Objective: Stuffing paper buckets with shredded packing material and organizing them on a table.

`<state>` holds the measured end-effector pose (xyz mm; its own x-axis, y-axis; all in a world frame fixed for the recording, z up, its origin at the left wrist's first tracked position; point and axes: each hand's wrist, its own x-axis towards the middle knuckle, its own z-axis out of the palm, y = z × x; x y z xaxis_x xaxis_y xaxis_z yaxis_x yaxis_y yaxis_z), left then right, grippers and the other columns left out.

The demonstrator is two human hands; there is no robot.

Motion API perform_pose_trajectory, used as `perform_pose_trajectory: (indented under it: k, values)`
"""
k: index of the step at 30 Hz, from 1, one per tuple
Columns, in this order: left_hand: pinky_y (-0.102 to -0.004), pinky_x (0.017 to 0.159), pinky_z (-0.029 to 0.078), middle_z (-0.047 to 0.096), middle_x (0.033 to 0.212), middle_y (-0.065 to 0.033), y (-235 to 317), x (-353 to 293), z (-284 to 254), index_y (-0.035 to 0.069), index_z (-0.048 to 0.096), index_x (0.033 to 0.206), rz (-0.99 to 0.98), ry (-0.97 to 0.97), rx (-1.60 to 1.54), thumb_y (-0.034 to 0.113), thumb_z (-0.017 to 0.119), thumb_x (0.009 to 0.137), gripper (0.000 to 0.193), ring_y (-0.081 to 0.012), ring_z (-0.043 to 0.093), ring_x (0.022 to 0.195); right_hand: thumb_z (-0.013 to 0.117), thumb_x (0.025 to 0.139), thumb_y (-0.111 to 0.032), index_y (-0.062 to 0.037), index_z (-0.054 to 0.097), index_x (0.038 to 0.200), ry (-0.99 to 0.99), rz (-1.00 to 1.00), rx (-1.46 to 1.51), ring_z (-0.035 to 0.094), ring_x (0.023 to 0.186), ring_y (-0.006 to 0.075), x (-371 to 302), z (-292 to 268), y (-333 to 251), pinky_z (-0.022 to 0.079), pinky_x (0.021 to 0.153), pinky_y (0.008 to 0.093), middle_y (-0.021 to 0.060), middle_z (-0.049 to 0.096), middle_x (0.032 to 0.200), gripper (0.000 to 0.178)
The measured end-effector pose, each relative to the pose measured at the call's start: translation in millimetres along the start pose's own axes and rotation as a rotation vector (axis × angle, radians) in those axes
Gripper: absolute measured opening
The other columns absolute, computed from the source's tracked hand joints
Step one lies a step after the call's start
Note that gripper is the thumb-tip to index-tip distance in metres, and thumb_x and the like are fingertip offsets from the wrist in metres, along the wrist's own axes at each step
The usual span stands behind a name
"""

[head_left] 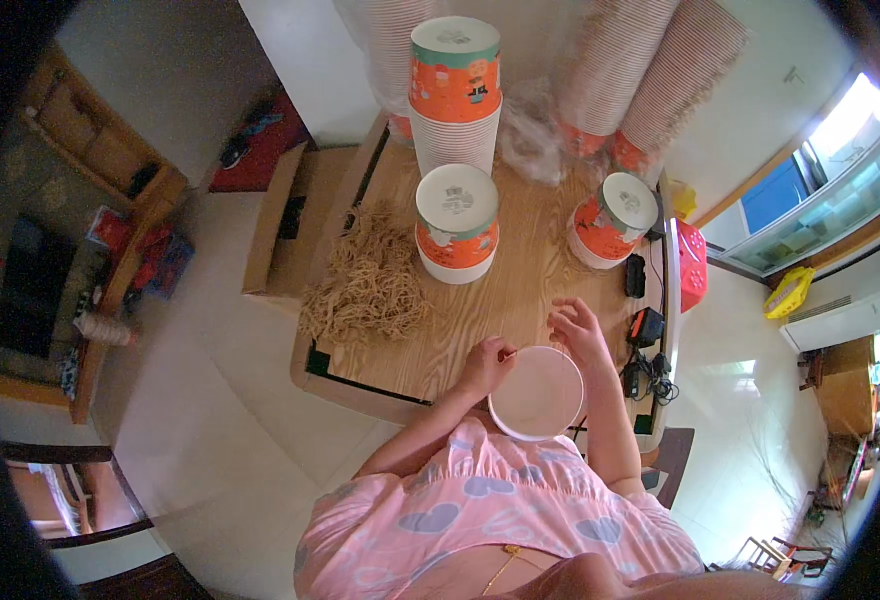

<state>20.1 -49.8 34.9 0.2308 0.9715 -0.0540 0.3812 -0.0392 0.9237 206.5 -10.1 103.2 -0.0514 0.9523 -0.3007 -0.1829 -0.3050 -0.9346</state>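
Note:
A white-lined paper bucket [538, 395] rests against my lap at the table's near edge, its open mouth facing up. My left hand [487, 368] is closed in a pinch at the far left of its rim; whatever lies between the fingertips is too small to make out. Beside the rim's far right, my right hand [580, 335] has bent fingers standing apart, with nothing visible in them. A tangled heap of thin brown cord [370, 285] lies to the left on the table. Upside-down orange paper buckets [457, 225] stand beyond my hands.
A tall bucket stack [455, 100] rises behind, and a shorter stack [615, 220] stands right. Long bagged stacks [615, 65] lean at the back. Black adapters and cables [645, 355] line the wooden table's [520, 250] right edge. A cardboard box [295, 220] adjoins its left side.

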Motion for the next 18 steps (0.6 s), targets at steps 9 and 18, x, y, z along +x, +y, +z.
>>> perform_pose_trajectory:
  k: [9,18]
  values:
    - [-0.0394,0.065,0.046,0.056,0.076,-0.0146,19,1,-5,0.001,0.061,0.078,0.236,0.133,0.204,0.009,0.065,0.071,0.011,-0.0303,0.056,0.072,0.063,0.076,-0.009,-0.0024,0.063,0.081,-0.161,-0.199,-0.886,0.055,0.059,0.0131,12,-4,-6,0.043,0.053,0.0282,0.0050,0.060,0.067,0.009]
    - [-0.0382,0.063,0.046,0.057,0.080,-0.0137,15,3,0,0.001,0.062,0.078,0.192,0.142,0.168,0.011,0.065,0.072,0.012,-0.0299,0.058,0.072,0.063,0.076,-0.018,-0.0035,0.063,0.083,-0.129,-0.196,-1.072,0.061,0.066,0.0256,12,-2,-1,0.047,0.060,0.0339,0.0133,0.062,0.072,0.016]
